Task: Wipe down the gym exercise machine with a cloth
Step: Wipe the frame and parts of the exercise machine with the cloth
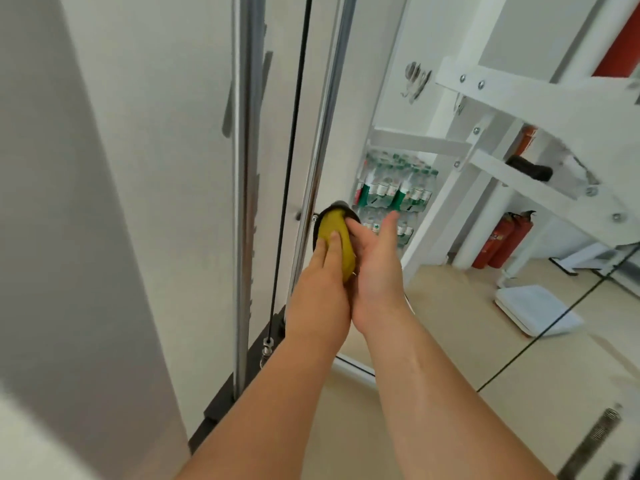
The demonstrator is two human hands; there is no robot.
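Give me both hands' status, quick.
Left hand: fingers pressing the yellow cloth onto a black part.
Right hand: open, cupped beside the cloth.

There is a single view, taken from a wide-angle camera worn on the person's head. It faces forward and steeply down along both bare forearms, which enter from the bottom edge and run up to the hands near the middle of the frame. The camera sits very close to the machine: a white panel [52, 202] fills the left side, slightly blurred, and the chrome guide rods [242, 168] pass straight up out of the top edge. The lens bends straight lines, so the white frame [519, 98] at upper right leans. The tiled floor [485, 341] lies far below at lower right.
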